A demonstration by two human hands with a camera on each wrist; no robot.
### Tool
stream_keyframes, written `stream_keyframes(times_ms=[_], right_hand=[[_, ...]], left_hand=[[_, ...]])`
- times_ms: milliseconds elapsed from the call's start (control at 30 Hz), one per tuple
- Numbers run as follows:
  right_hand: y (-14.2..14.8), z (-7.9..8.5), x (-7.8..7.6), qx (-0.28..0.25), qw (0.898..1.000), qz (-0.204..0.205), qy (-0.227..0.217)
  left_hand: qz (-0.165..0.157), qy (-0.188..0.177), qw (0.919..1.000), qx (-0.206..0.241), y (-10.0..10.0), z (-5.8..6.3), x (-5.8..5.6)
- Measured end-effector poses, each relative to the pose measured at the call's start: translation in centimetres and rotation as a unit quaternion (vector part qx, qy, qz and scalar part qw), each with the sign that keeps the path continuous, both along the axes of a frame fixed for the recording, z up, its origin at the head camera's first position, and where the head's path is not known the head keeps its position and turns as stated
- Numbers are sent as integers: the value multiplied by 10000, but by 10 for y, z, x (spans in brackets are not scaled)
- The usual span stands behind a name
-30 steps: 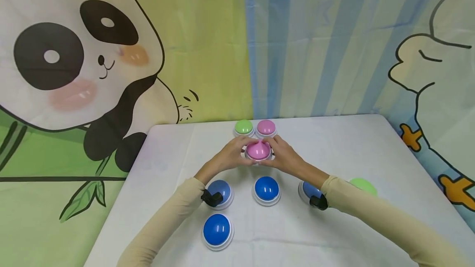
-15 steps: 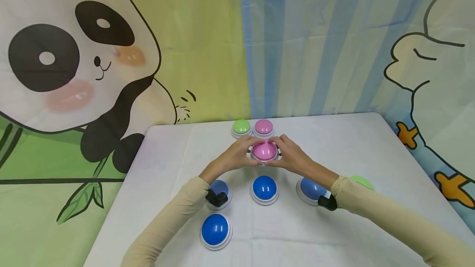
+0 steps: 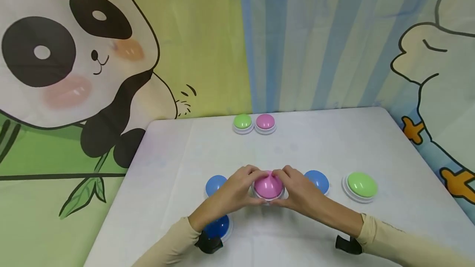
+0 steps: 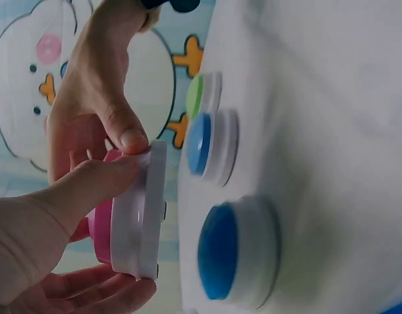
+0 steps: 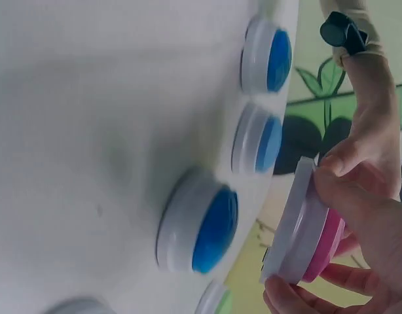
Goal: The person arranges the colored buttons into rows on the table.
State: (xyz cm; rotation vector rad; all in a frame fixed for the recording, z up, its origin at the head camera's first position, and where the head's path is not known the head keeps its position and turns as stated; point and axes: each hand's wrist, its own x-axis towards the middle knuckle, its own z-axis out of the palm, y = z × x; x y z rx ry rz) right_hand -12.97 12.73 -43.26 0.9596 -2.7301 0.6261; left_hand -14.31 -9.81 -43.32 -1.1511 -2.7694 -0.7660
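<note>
A printed backdrop (image 3: 208,44) hangs behind the white counter (image 3: 297,147). The left hand (image 3: 237,190) and right hand (image 3: 301,189), each grip partly closed, curl thumb and fingers round opposite sides of a pink button (image 3: 268,187), raised dome-up off the counter, near a blue button (image 4: 219,252).

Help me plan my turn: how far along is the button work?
Looks done: the nearer pink button is lifted, apart from the table in both wrist views. In hand: the left hand and right hand hold it together. Remaining: probably setting it down; whether the blue buttons will also be handled, I can't tell.
</note>
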Motion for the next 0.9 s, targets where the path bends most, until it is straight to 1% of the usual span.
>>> stream_keyframes(times_ms=[100, 167, 267, 333, 467, 600, 667, 900], right_hand=[[0, -5, 15, 83, 9998, 83, 154], [-1, -8, 22, 105, 9996, 147, 215], [-2, -11, 30, 130, 9994, 231, 206], [-3, -13, 35, 158, 9996, 233, 88], [-3, -19, 42, 210, 9996, 187, 29], [-2, -27, 48, 178, 9995, 222, 163], [-2, -31, 51, 195, 9995, 238, 112], [-4, -45, 58, 386, 9991, 159, -111]], left_hand=[[-5, 156, 9998, -79, 0, -4, 18], [-4, 145, 9999, -76, -2, -7, 27], [43, 179, 9998, -97, -3, -10, 37], [57, 151, 9998, -107, -3, -12, 42], [82, 52, 9997, -203, -1, -16, 50], [71, -4, 9994, -328, 1, -24, 56], [61, -12, 9993, -371, 1, -28, 58], [96, 199, 9978, -625, 4, -41, 63]])
